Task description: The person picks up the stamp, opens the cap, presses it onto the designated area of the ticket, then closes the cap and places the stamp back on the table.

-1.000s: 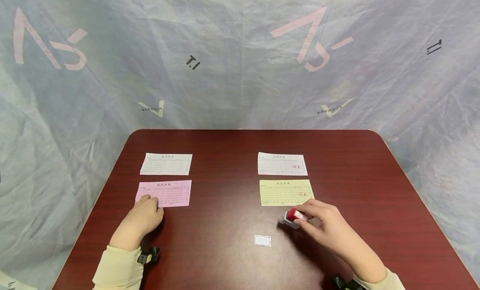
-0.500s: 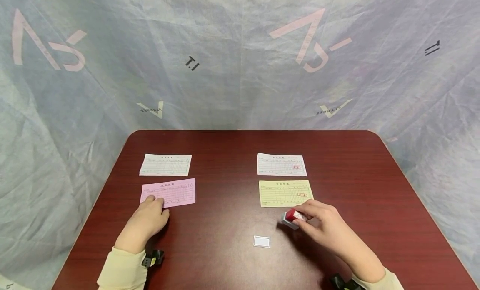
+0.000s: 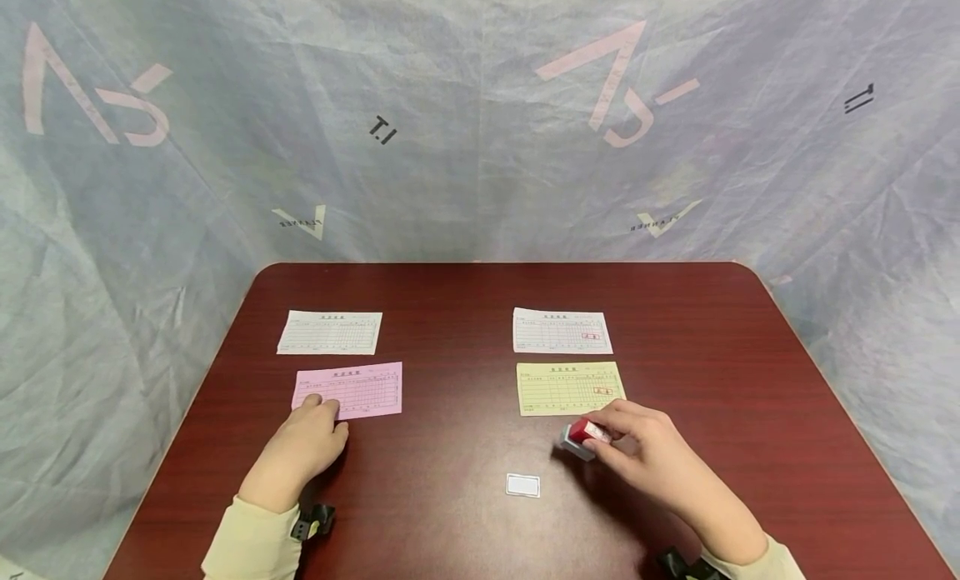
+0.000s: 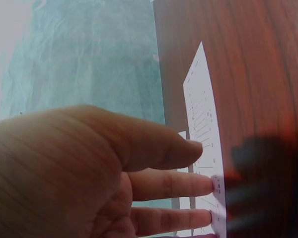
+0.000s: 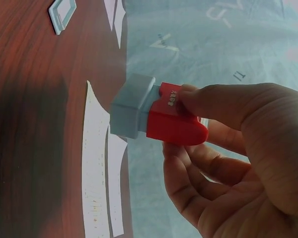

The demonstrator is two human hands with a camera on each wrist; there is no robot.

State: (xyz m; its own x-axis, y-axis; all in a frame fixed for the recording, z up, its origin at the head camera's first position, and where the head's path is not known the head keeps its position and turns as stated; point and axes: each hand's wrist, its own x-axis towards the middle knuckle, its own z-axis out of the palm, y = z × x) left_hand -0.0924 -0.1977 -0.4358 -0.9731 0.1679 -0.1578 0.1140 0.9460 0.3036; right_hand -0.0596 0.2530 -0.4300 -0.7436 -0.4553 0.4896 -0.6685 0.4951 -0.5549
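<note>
Red tops the stamp point(image 3: 583, 436), its block pale blue-grey, and I pinch it in my right hand point(image 3: 651, 451), thumb on one flat face of the handle and fingertips against the other side. I hold it tilted, near the close edge of the yellow slip point(image 3: 561, 388) and apart from that paper. My left hand point(image 3: 300, 447) lies palm down, its fingers loose and fairly straight, the tips resting on the near part of the pink slip point(image 3: 369, 390); my thumb stands off to the side, a little way from them. The pink slip sits slightly askew, left of the yellow one and well apart from it. Behind the pink slip lies a white slip point(image 3: 330, 332), and behind the yellow one another white slip point(image 3: 551, 332); this one and the yellow slip each bear a boxed red mark point(image 3: 602, 392) toward the right. Nearer me, left of the stamp, lies a small pale rectangular piece with a raised rim point(image 3: 522, 485). Everything lies on the dark reddish wood-grain table point(image 3: 442, 455), and a wrinkled grey cloth point(image 3: 465, 147) with pink and black lettering hangs beyond.
</note>
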